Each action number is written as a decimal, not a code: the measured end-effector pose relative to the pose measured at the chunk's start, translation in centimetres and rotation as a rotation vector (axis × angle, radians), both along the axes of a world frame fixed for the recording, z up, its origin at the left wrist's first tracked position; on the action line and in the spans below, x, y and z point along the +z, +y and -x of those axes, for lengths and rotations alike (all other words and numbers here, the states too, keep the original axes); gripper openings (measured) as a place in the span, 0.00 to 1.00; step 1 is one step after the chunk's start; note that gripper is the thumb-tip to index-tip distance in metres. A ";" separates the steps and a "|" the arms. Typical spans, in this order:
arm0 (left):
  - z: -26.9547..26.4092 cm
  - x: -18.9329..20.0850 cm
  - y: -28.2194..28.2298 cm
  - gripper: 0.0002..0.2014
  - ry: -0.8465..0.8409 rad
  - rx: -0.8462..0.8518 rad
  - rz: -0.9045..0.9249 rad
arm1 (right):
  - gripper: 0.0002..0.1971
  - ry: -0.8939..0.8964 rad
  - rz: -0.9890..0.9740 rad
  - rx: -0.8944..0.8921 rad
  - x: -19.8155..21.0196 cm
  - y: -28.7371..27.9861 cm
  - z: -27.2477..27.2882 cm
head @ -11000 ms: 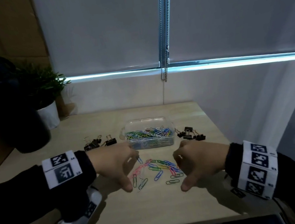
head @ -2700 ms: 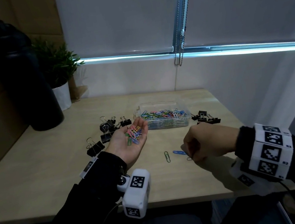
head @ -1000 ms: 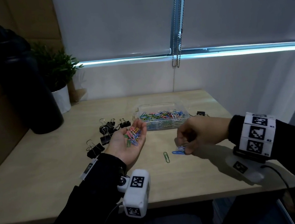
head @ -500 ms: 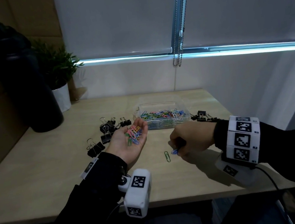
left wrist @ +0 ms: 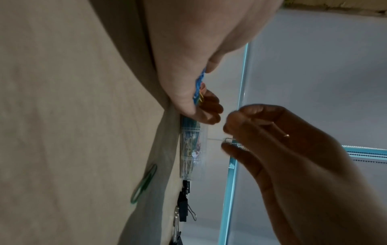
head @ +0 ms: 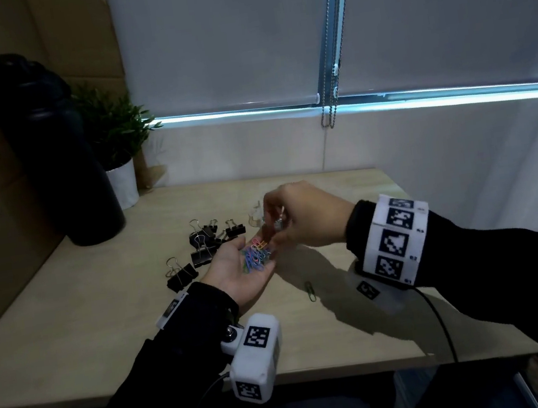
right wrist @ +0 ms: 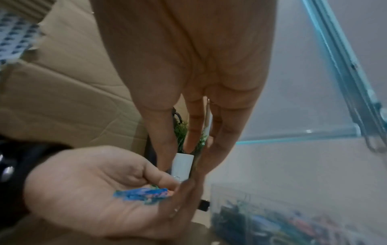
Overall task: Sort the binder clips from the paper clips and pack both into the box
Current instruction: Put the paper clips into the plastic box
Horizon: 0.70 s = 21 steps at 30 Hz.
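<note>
Head view: the right hand (head: 304,218) has come up from the table to mid-frame, fingertips bunched over the cupped left hand (head: 242,269) and its paper clips (head: 256,256). One green clip (head: 310,290) remains below. Left wrist view: the box (left wrist: 191,149) sits at centre. Right wrist view: fingers (right wrist: 211,140) point down together; whether they pinch a clip is unclear.

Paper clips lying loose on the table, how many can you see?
1. The green paper clip lies on the table, right of the left hand. Others may hide under the right hand.
</note>
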<state>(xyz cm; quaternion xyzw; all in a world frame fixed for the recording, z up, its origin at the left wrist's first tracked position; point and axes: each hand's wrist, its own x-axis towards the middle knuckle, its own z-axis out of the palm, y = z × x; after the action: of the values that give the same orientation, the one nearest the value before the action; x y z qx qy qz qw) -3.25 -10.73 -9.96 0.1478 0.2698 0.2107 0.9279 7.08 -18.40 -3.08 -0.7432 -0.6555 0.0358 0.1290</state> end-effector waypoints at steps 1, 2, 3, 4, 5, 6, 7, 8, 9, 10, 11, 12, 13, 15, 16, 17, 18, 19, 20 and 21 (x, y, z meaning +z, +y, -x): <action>0.0 -0.2 0.2 0.22 -0.026 0.006 0.032 | 0.09 -0.092 0.024 0.031 0.1 -0.5 0.1; 0.0 -0.4 0.4 0.22 -0.048 0.009 0.053 | 0.09 -0.134 0.086 0.072 0.0 -1.0 0.2; 0.1 -0.5 0.5 0.23 -0.064 0.009 0.068 | 0.09 -0.126 0.179 0.128 -0.2 -1.5 0.2; 0.1 -0.5 0.5 0.24 -0.076 0.005 0.081 | 0.08 -0.094 0.289 0.184 -0.5 -2.0 0.1; 0.1 -0.5 0.5 0.25 -0.081 0.001 0.089 | 0.08 -0.061 0.381 0.221 -0.9 -2.4 0.1; 0.2 -0.5 0.4 0.26 -0.085 -0.002 0.095 | 0.09 -0.040 0.432 0.237 -1.3 -2.7 0.0; 0.2 -0.5 0.4 0.26 -0.090 -0.003 0.102 | 0.09 -0.036 0.446 0.233 -1.9 -2.8 -0.3; 0.2 -0.5 0.4 0.27 -0.097 -0.008 0.111 | 0.08 -0.032 0.431 0.232 -2.2 -2.8 -0.5; 0.2 -0.5 0.5 0.27 -0.100 -0.012 0.121 | 0.06 -0.026 0.417 0.232 -2.5 -2.9 -0.8; 0.2 -0.6 0.6 0.27 -0.103 -0.010 0.129 | 0.05 -0.028 0.414 0.242 -2.6 -2.9 -1.1; 0.2 -0.6 0.6 0.27 -0.105 -0.005 0.132 | 0.04 -0.035 0.427 0.253 -2.7 -3.0 -1.3; 0.2 -0.6 0.5 0.26 -0.107 -0.002 0.132 | 0.03 -0.045 0.445 0.263 -2.7 -3.0 -1.5; 0.2 -0.5 0.5 0.26 -0.110 0.001 0.130 | 0.02 -0.049 0.465 0.269 -2.8 -3.0 -1.6; 0.2 -0.4 0.4 0.26 -0.108 0.003 0.127 | 0.01 -0.057 0.494 0.275 -3.0 -2.8 -1.8; 0.2 -0.3 0.4 0.26 -0.105 0.003 0.128 | 0.00 -0.082 0.510 0.277 -3.1 -2.8 -1.8; 0.2 -0.2 0.3 0.26 -0.103 0.003 0.126 | 0.02 -0.118 0.528 0.280 -3.2 -2.7 -1.8; 0.2 -0.2 0.3 0.26 -0.099 0.006 0.120 | 0.05 -0.164 0.550 0.282 -3.3 -2.6 -1.7; 0.3 -0.1 0.2 0.26 -0.098 0.011 0.115 | 0.07 -0.211 0.573 0.279 -3.3 -2.5 -1.7; 0.4 -0.1 0.2 0.26 -0.094 0.014 0.114 | 0.07 -0.248 0.584 0.278 -3.2 -2.5 -1.5; 0.3 -0.1 0.1 0.25 -0.092 0.012 0.115 | 0.07 -0.253 0.576 0.271 -3.0 -2.3 -1.4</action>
<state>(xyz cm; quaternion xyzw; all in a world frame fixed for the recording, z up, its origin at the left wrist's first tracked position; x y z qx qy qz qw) -3.56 -10.59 -10.02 0.0827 0.2393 0.2072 0.9450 8.47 -20.72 -6.08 -0.6539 -0.7221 0.1439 -0.1743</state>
